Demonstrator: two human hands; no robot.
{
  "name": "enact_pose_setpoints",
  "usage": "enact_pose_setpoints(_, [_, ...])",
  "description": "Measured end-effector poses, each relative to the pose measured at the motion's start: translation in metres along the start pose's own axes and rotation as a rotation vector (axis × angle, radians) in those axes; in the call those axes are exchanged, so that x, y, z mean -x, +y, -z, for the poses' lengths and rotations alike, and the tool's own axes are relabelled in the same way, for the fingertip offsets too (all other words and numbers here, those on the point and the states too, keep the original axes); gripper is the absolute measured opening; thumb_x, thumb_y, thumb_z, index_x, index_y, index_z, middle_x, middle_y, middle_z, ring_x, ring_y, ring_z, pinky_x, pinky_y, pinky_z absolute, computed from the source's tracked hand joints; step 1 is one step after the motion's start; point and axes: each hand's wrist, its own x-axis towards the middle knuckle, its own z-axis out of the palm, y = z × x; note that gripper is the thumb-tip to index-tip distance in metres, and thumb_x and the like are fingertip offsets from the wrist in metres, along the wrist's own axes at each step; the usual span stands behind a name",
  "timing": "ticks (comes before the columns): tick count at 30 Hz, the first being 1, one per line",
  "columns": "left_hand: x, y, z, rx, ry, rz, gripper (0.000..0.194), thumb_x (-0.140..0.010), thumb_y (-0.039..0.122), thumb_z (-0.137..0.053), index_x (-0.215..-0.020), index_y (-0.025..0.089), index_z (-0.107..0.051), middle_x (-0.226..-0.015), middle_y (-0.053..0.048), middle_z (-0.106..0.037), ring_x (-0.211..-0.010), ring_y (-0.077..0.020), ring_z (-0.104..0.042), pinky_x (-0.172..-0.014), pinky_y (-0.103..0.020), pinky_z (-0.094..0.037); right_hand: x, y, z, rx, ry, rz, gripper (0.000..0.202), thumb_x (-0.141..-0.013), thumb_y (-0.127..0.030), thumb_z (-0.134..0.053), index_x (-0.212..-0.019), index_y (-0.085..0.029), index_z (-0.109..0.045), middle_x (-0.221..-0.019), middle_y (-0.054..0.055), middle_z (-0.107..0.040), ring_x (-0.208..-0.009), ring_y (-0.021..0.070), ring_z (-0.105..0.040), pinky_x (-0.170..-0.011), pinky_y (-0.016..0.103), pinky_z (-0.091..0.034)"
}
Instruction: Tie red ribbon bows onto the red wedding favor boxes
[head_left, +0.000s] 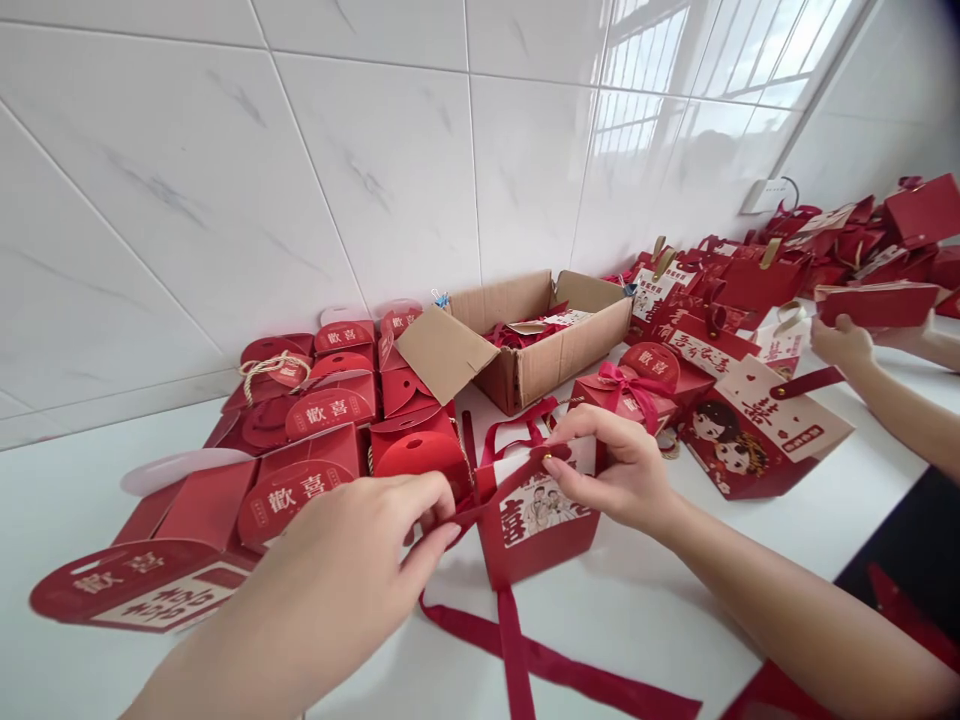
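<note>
On the bench (pixel 645 605), the red box (pixel 540 548) stands between my left fingers (pixel 431 492) and my right fingers (pixel 583 424), both pinching the dark red strap (pixel 514 482) stretched across the box's upper side.

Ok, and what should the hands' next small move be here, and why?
Probably the left hand should draw the narrow dark red strip taut while the right hand steadies it beside the small round gold stud. The strip runs between both hands across the red cardboard box with a printed couple, and the long crimson ribbon lies loose in front.
</note>
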Motion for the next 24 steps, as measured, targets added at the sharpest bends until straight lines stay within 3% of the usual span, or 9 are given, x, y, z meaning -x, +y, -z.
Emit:
enact_pose_setpoints(2, [-0.003,0.001,0.016,-0.080,-0.269,-0.017,0.010,-0.079,0.020,-0.063,-0.072,0.027,-0.063,-0.057,0.006,-0.063,-0.038,-0.0131,-0.054,-0.031,-0.022,-0.035,0.001,0.000,0.002,0.001,-0.003,-0.018,0.012,-0.075,-0.013,-0.067,-0.084,-0.018,-0.061,-0.071,0.001,-0.065,-0.062,0.0122,-0.060,-0.057,0.025,-0.051])
enact_pose_setpoints(3, [-0.005,0.002,0.023,-0.073,-0.309,-0.009,0.009,-0.080,0.021,-0.062,-0.074,0.027,-0.064,-0.058,0.006,-0.063,-0.039,-0.0127,-0.054,-0.032,-0.021,-0.036,0.002,-0.001,0.002,-0.006,-0.011,-0.018,0.012,-0.074,-0.013,-0.067,-0.083,-0.018,-0.061,-0.071,0.001,-0.065,-0.062,0.0121,-0.060,-0.057,0.024,-0.051])
enact_pose_setpoints(6, [-0.011,0.007,0.037,0.037,-0.173,0.032,0.006,-0.081,0.023,-0.064,-0.075,0.026,-0.064,-0.057,0.005,-0.062,-0.039,-0.0112,-0.052,-0.031,-0.019,-0.038,0.003,-0.003,0.001,-0.031,-0.040,-0.007,0.013,-0.074,-0.013,-0.067,-0.083,-0.018,-0.060,-0.070,0.001,-0.064,-0.060,0.0119,-0.059,-0.056,0.024,-0.050])
enact_pose_setpoints(9, [-0.014,0.012,0.034,0.145,-0.009,0.038,0.002,-0.082,0.023,-0.063,-0.081,0.024,-0.064,-0.063,0.004,-0.064,-0.042,-0.0105,-0.057,-0.033,-0.017,-0.045,0.004,-0.008,-0.001,-0.044,-0.063,0.016,0.013,-0.074,-0.013,-0.067,-0.084,-0.018,-0.059,-0.070,0.002,-0.064,-0.059,0.0126,-0.059,-0.054,0.025,-0.050])
enact_pose_setpoints(12, [-0.014,0.015,0.024,0.272,0.233,0.073,0.026,-0.078,0.014,-0.068,-0.098,0.027,-0.058,-0.070,0.004,-0.067,-0.047,-0.0119,-0.063,-0.037,-0.019,-0.053,0.006,-0.015,-0.001,-0.065,-0.087,0.063,0.013,-0.076,-0.012,-0.065,-0.086,-0.018,-0.059,-0.069,0.002,-0.063,-0.061,0.0139,-0.061,-0.055,0.026,-0.051])
enact_pose_setpoints(14, [-0.013,0.018,0.022,0.304,0.294,-0.023,0.034,-0.075,0.008,-0.069,-0.101,0.028,-0.056,-0.072,0.004,-0.066,-0.048,-0.0122,-0.063,-0.038,-0.021,-0.054,0.007,-0.020,0.000,-0.092,-0.116,0.111,0.015,-0.077,-0.010,-0.063,-0.090,-0.017,-0.060,-0.071,0.003,-0.064,-0.064,0.0154,-0.062,-0.056,0.028,-0.053])
enact_pose_setpoints(17, [-0.013,0.022,0.028,0.247,0.165,-0.224,0.023,-0.077,0.008,-0.066,-0.090,0.027,-0.064,-0.073,0.003,-0.069,-0.051,-0.0122,-0.063,-0.039,-0.024,-0.055,0.010,-0.023,0.003,-0.124,-0.162,0.178,0.025,-0.077,-0.005,-0.061,-0.099,-0.017,-0.060,-0.074,0.006,-0.065,-0.068,0.0173,-0.063,-0.060,0.032,-0.056])
enact_pose_setpoints(19, [-0.012,0.023,0.035,0.277,0.053,-0.279,0.022,-0.077,0.012,-0.070,-0.089,0.030,-0.068,-0.069,0.004,-0.070,-0.051,-0.0141,-0.063,-0.038,-0.027,-0.055,0.012,-0.023,0.005,-0.142,-0.190,0.196,0.031,-0.076,-0.002,-0.061,-0.103,-0.016,-0.059,-0.075,0.007,-0.064,-0.068,0.0179,-0.062,-0.063,0.035,-0.057])
enact_pose_setpoints(24, [-0.008,0.016,0.041,0.396,-0.085,-0.174,0.038,-0.069,0.011,-0.078,-0.099,0.033,-0.069,-0.075,0.001,-0.073,-0.060,-0.0211,-0.068,-0.044,-0.034,-0.061,0.019,-0.023,0.006,-0.206,-0.220,0.218,0.037,-0.075,-0.001,-0.061,-0.108,-0.015,-0.060,-0.076,0.009,-0.063,-0.070,0.0187,-0.062,-0.062,0.035,-0.057])
